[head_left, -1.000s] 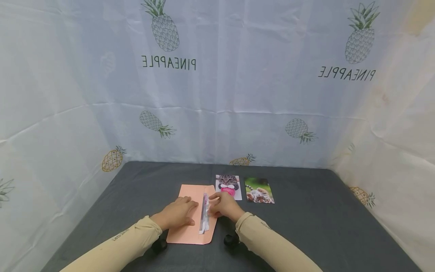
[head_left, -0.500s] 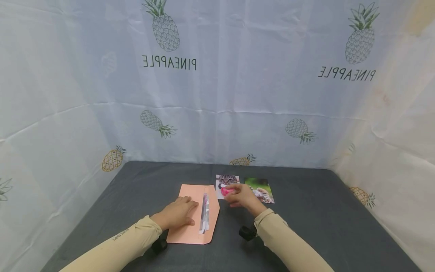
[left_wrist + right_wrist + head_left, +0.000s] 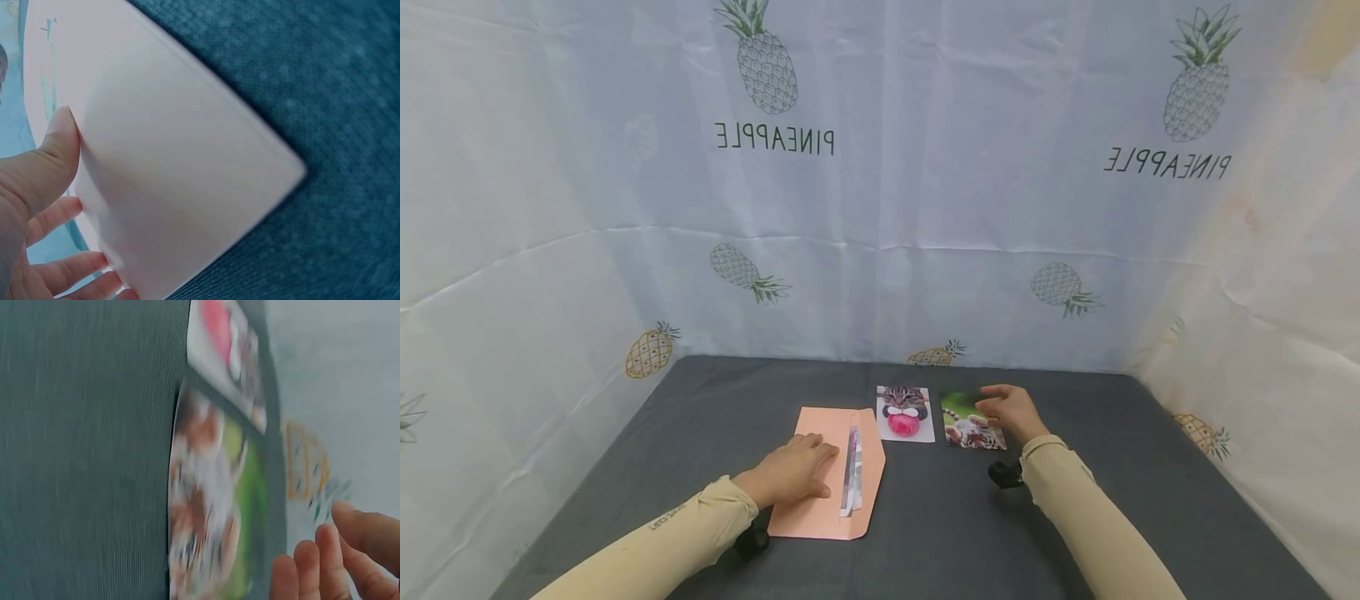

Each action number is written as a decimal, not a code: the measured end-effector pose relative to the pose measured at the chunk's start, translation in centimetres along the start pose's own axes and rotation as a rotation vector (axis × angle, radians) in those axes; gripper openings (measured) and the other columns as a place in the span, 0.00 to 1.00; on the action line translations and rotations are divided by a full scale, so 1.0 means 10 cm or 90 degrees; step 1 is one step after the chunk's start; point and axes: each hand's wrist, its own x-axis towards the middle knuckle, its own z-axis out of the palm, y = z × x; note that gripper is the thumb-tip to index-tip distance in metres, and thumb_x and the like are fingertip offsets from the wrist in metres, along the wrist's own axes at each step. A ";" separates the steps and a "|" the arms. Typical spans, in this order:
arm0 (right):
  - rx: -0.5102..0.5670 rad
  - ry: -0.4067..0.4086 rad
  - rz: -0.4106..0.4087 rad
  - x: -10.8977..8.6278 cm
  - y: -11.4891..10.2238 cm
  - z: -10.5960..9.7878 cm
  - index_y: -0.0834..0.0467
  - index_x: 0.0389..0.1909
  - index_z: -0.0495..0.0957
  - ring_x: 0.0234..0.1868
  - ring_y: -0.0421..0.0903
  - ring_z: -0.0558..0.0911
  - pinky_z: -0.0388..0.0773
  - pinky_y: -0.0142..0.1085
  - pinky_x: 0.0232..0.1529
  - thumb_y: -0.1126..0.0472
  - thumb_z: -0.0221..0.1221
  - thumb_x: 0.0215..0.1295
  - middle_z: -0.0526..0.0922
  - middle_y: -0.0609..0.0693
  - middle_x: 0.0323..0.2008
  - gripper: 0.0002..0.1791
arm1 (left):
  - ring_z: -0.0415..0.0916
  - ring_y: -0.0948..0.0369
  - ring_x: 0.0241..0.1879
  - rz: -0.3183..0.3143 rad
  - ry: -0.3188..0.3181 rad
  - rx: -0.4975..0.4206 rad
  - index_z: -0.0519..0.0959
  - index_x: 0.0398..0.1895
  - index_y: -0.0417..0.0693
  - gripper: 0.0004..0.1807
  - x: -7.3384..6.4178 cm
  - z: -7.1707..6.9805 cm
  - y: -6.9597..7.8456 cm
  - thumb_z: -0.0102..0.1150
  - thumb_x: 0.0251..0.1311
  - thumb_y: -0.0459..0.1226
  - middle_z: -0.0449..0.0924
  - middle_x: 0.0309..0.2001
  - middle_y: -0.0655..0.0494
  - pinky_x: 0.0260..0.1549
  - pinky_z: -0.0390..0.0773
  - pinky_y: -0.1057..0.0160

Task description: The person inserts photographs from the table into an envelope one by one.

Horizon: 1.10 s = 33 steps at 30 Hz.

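A peach envelope [image 3: 808, 517] lies on the dark table, its flap [image 3: 871, 475] folded out to the right. Through its mouth shows the edge of a picture card [image 3: 852, 483]. My left hand [image 3: 793, 469] rests on the envelope with spread fingers; in the left wrist view the thumb [image 3: 59, 140] lies over the pale paper. My right hand [image 3: 1011, 411] hovers by the right edge of a tiger-cub photo card [image 3: 966, 429], fingers loosely bent and holding nothing. Left of that card lies a cat photo card [image 3: 904, 417] with a pink ball.
Dark grey cloth covers the table [image 3: 925, 517]. A white curtain [image 3: 925, 200] with pineapple prints hangs behind it and along both sides. Black wrist cameras sit under each wrist, the right camera [image 3: 1004, 475] close over the cloth.
My right hand has left the envelope's flap and moved right, past the cat card to the tiger-cub card. The left hand stays on the envelope.
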 end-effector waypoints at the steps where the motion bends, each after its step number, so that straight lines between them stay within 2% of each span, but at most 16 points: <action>1: -0.007 0.003 -0.003 0.02 0.03 -0.05 0.71 0.64 0.66 0.56 0.64 0.77 0.77 0.52 0.54 0.68 0.57 0.66 0.74 0.71 0.57 0.26 | 0.68 0.43 0.61 0.000 -0.001 0.000 0.76 0.59 0.46 0.32 0.00 0.00 0.00 0.72 0.49 0.46 0.70 0.62 0.40 0.58 0.71 0.43; 5: -0.050 0.023 -0.001 0.11 0.15 -0.17 0.71 0.64 0.66 0.57 0.65 0.76 0.76 0.54 0.54 0.66 0.58 0.66 0.74 0.71 0.58 0.27 | 0.68 0.44 0.61 0.002 -0.003 0.003 0.76 0.58 0.46 0.32 0.01 0.00 0.00 0.72 0.49 0.46 0.71 0.62 0.40 0.57 0.71 0.43; 10: -0.097 0.010 0.022 0.23 0.30 -0.23 0.71 0.64 0.65 0.58 0.66 0.74 0.76 0.53 0.54 0.64 0.62 0.62 0.71 0.73 0.60 0.31 | 0.68 0.44 0.61 -0.001 -0.007 0.005 0.76 0.59 0.46 0.32 0.01 0.00 0.01 0.72 0.49 0.46 0.70 0.62 0.40 0.58 0.71 0.43; 15: -0.156 0.014 0.036 0.29 0.35 -0.17 0.72 0.62 0.67 0.57 0.69 0.74 0.77 0.54 0.52 0.63 0.67 0.57 0.66 0.73 0.63 0.34 | 0.68 0.44 0.61 -0.006 -0.008 0.005 0.76 0.59 0.46 0.33 0.01 0.00 0.02 0.72 0.49 0.46 0.70 0.63 0.40 0.58 0.71 0.43; 20: -0.208 0.043 0.038 0.24 0.30 -0.05 0.71 0.61 0.69 0.55 0.68 0.75 0.74 0.56 0.52 0.64 0.69 0.54 0.70 0.72 0.61 0.34 | 0.68 0.44 0.61 -0.001 -0.005 0.010 0.76 0.59 0.46 0.32 0.01 0.00 0.01 0.72 0.50 0.47 0.70 0.62 0.40 0.58 0.71 0.43; 26: -0.224 0.051 0.060 0.19 0.25 0.02 0.69 0.60 0.69 0.46 0.59 0.77 0.76 0.51 0.44 0.68 0.67 0.55 0.72 0.71 0.58 0.31 | 0.68 0.44 0.61 0.002 -0.004 0.010 0.76 0.59 0.46 0.32 0.02 0.02 0.01 0.72 0.50 0.46 0.70 0.62 0.40 0.58 0.71 0.43; 30: -0.231 0.060 0.052 0.17 0.22 0.03 0.67 0.56 0.71 0.38 0.55 0.75 0.74 0.46 0.38 0.69 0.67 0.55 0.76 0.68 0.51 0.27 | 0.68 0.45 0.61 -0.002 -0.007 0.013 0.75 0.60 0.46 0.33 0.02 0.03 0.01 0.72 0.50 0.47 0.70 0.63 0.41 0.58 0.71 0.44; 33: -0.212 0.069 0.043 0.15 0.21 0.04 0.66 0.53 0.72 0.36 0.54 0.73 0.73 0.44 0.37 0.70 0.67 0.54 0.77 0.66 0.47 0.25 | 0.68 0.45 0.61 0.001 -0.005 0.015 0.75 0.60 0.46 0.33 0.03 0.03 0.00 0.71 0.51 0.47 0.70 0.63 0.41 0.58 0.71 0.44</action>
